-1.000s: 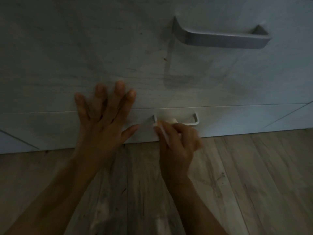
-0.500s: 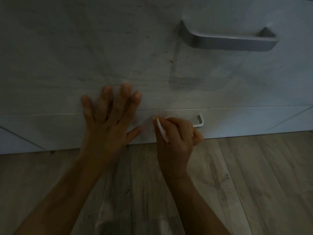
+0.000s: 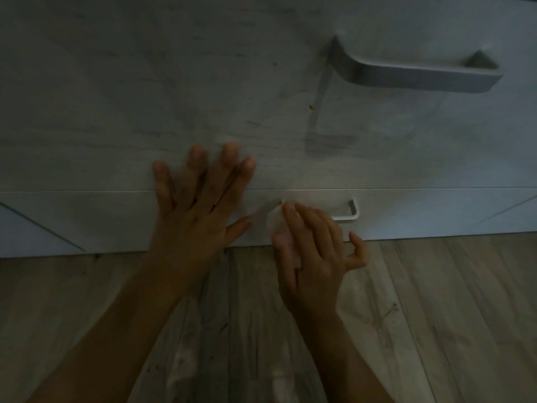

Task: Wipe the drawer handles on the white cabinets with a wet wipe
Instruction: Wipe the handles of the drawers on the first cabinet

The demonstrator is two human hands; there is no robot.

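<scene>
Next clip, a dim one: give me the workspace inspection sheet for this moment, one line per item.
Surface: white cabinet front, faint grey streaks, one small brown speck.
Job's things: wet wipe against the left part of the lower drawer handle; upper drawer handle has no hand on it.
Clutter: nothing seen.
Hands: left hand lies flat on the cabinet front, fingers spread; right hand holds the wipe.
Cables: nothing seen.
Surroundings: wood-look floor below the cabinet; light is dim.
</scene>
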